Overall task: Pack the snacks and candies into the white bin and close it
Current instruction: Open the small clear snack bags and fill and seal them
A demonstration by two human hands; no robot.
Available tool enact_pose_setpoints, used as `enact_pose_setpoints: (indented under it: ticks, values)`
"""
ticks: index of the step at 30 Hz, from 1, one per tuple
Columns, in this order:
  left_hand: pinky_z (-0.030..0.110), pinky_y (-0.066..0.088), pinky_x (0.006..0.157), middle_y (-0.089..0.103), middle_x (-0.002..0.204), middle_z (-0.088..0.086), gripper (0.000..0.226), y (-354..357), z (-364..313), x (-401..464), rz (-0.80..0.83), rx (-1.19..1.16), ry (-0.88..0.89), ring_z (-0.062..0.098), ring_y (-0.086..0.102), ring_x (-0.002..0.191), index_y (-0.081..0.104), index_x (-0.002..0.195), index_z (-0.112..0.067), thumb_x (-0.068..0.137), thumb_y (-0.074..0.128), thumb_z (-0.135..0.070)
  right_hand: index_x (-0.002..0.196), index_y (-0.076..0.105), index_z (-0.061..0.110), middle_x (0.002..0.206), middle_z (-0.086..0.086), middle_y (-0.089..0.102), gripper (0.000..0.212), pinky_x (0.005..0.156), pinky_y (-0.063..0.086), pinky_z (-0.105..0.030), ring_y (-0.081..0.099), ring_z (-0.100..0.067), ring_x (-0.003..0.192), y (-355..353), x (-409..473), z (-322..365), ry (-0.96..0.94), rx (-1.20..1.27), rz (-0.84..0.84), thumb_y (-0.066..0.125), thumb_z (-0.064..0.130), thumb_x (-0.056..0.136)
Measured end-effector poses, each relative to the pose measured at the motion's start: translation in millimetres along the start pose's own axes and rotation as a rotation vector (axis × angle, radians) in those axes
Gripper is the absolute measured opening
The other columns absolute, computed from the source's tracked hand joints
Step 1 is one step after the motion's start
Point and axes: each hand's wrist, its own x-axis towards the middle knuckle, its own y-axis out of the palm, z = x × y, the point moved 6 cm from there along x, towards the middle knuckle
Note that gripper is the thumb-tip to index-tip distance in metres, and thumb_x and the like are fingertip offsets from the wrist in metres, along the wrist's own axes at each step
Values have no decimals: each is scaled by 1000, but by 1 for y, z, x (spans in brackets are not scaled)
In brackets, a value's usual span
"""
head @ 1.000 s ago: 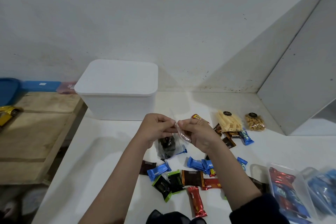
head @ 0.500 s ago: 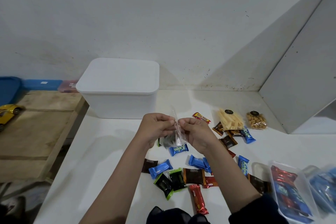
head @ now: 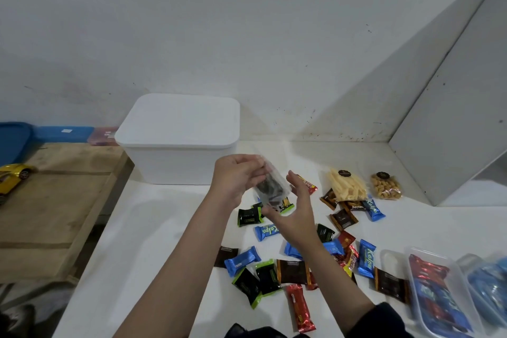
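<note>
- Hands are raised above the white surface (head: 170,228), in front of the white bin (head: 178,156).
- A small clear bag (head: 271,186) with dark contents is gripped at its upper edge by the curled fingers of the left hand (head: 236,178).
- The right hand (head: 293,214) is held just beside the bag with its fingers spread and fairly straight; the thumb is seen under the bag's lower corner, though whether it touches cannot be told.
- The white bin is seen at the back of the surface near the wall, with its white lid (head: 181,121) seated on top.
- Wrapped candies (head: 292,271) are scattered loose on the surface below and to the right of the hands: blue, black-and-green, brown and red wrappers.
- A blue candy (head: 267,232) lies directly under the right wrist, and a red bar (head: 300,307) lies near the front edge.
- A bag of pale snack sticks (head: 347,186) and a bag of nuts (head: 385,186) are set side by side toward the back right.
- Clear trays (head: 436,293) holding red and blue packets are seen at the right edge.
- A wooden board (head: 55,208) with a yellow toy car (head: 13,175) on it is placed to the left of the surface.
</note>
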Motion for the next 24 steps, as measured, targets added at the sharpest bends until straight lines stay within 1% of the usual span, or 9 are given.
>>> enact_pose_setpoints:
  ticks: [1, 4, 6, 9, 12, 14, 16, 20, 24]
  values:
    - [25, 60, 69, 71, 71, 11, 4, 7, -3, 1, 26, -24, -1, 18, 72, 66, 64, 87, 2, 85, 62, 5, 139, 38, 24, 136, 13, 43, 86, 97, 39, -17, 42, 1, 121, 1, 3, -3, 2, -8, -48, 77, 54, 68]
    - [25, 59, 75, 71, 82, 13, 8, 22, -11, 3, 106, -46, 17, 17, 73, 74, 64, 95, 3, 87, 60, 1, 110, 56, 27, 104, 9, 62, 27, 78, 48, -22, 59, -5, 97, -2, 14, 4, -26, 66, -240, 69, 26, 86]
    - [26, 57, 79, 71, 90, 12, 11, 22, -13, 6, 94, 7, 62, 16, 71, 81, 64, 98, -2, 87, 63, -5, 103, 57, 23, 94, 7, 64, 15, 68, 50, -17, 62, -11, 86, -8, 23, 5, 15, 146, -284, 64, 22, 90]
    - [29, 51, 81, 65, 106, 3, 35, 0, -8, 18, -65, 386, 179, 12, 62, 90, 60, 110, -14, 79, 75, -18, 104, 56, 21, 91, -8, 67, 17, 67, 55, -26, 66, -20, 85, -15, 32, -8, 89, 234, -283, 63, 27, 91]
    - [29, 44, 89, 55, 117, 1, 69, -16, 24, 30, 73, 580, 4, 18, 55, 107, 45, 129, -14, 72, 81, -26, 105, 56, 26, 94, -17, 68, 19, 71, 55, -41, 67, -26, 86, -20, 37, -23, 160, 284, -298, 64, 34, 89]
    - [26, 46, 84, 61, 109, 4, 60, -14, 47, 30, 252, 632, -128, 18, 60, 100, 50, 124, -8, 74, 79, -20, 107, 56, 21, 92, -16, 68, 21, 66, 54, -35, 67, -20, 79, -23, 38, -31, 203, 325, -312, 63, 30, 90]
    - [26, 52, 76, 68, 94, 6, 38, -8, 62, 31, 315, 623, -142, 17, 65, 87, 61, 109, -5, 76, 77, -13, 111, 55, 14, 83, -6, 68, 26, 61, 52, -27, 64, -9, 69, -24, 39, -37, 245, 350, -328, 62, 28, 91]
    - [38, 54, 75, 68, 88, 13, 17, -6, 85, 50, 186, 512, -172, 24, 65, 78, 63, 92, -11, 79, 75, -11, 112, 53, 16, 88, 5, 66, 28, 70, 54, -28, 64, -6, 76, -27, 41, -55, 319, 355, -342, 62, 32, 90]
    - [36, 55, 69, 68, 87, 12, 25, 4, 106, 75, 45, 485, -184, 19, 63, 70, 60, 95, -8, 77, 77, -14, 115, 50, 18, 106, 5, 60, 32, 74, 52, -20, 63, -8, 90, -36, 54, -75, 321, 187, -266, 67, 25, 88]
